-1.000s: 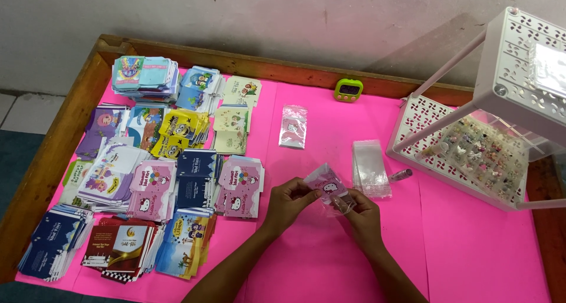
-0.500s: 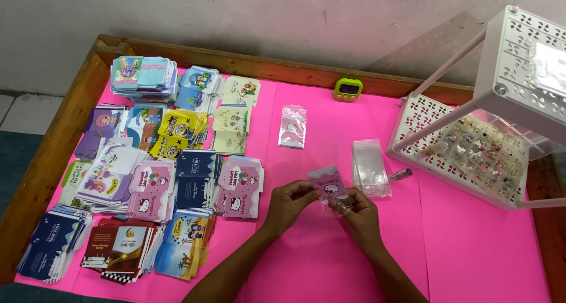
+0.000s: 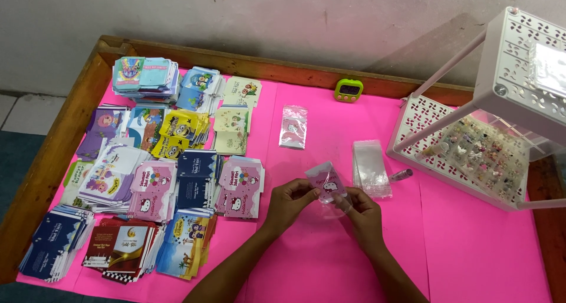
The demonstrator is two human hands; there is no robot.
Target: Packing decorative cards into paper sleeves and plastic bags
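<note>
Both hands (image 3: 327,200) pinch a small pink card (image 3: 326,182), raised between their grips.

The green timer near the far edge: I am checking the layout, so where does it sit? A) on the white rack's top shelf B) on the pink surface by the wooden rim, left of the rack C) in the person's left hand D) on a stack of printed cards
B: the green timer stands on the pink surface against the wooden rim, left of the white rack and apart from the hands.
</note>
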